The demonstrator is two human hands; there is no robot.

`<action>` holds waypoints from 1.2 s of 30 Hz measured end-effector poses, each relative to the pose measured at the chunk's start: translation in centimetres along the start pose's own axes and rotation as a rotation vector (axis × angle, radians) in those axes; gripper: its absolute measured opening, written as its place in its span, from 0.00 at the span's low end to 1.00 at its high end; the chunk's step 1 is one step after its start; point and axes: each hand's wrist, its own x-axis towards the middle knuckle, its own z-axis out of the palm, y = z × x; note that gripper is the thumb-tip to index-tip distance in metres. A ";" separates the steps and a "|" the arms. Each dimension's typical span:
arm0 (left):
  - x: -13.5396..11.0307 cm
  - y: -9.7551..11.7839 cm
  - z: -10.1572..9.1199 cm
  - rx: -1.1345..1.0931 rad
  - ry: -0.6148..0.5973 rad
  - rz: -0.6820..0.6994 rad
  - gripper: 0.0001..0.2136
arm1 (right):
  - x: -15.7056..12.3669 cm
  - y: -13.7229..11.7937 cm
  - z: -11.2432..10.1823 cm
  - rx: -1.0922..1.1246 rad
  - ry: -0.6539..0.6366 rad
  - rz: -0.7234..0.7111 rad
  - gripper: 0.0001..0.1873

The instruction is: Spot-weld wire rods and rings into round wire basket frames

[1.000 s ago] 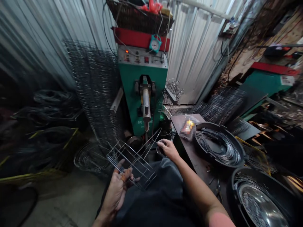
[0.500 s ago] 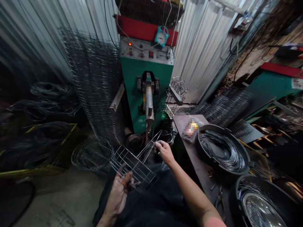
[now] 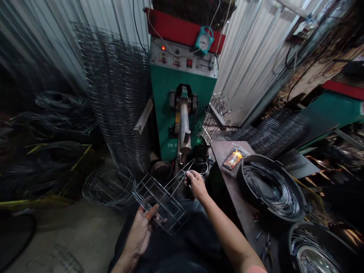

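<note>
Wire rack [image 3: 160, 199] sits in the middle of the scene, held in the air over the person's dark lap and tilted so its far right end rises toward the green machine [image 3: 170, 113]. The left hand [image 3: 141, 232] grips the near edge of the rack, with the fingers curled round the wires and the thumb on top. The right hand [image 3: 195, 183] is closed narrow, its fingertips pinching a thin wire at the far right end of the rack, just below the machine's metal arm [image 3: 184, 127], which hangs down the front of the green panel.

A small metal bowl [image 3: 162, 170] stands at the foot of the machine, just beyond the rack. On the machine's top panel a red light glows, and a small teal dial [image 3: 203, 41] hangs near it.

To the left, a tall stack of wire mesh [image 3: 116, 98] leans by the ribbed wall, and a round wire basket [image 3: 109, 185] lies on the floor near it. To the right stands a dark table [image 3: 227, 178] bearing a black tub [image 3: 250, 203] full of coiled wire, with a flat packet [image 3: 233, 158] beside it on the far side. A second tub [image 3: 287, 246] is at the near right corner.
</note>
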 end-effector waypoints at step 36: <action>1.3 1.2 2.1 -0.026 -0.001 0.126 0.22 | -6.3 2.8 -2.3 -0.305 -0.358 0.078 0.14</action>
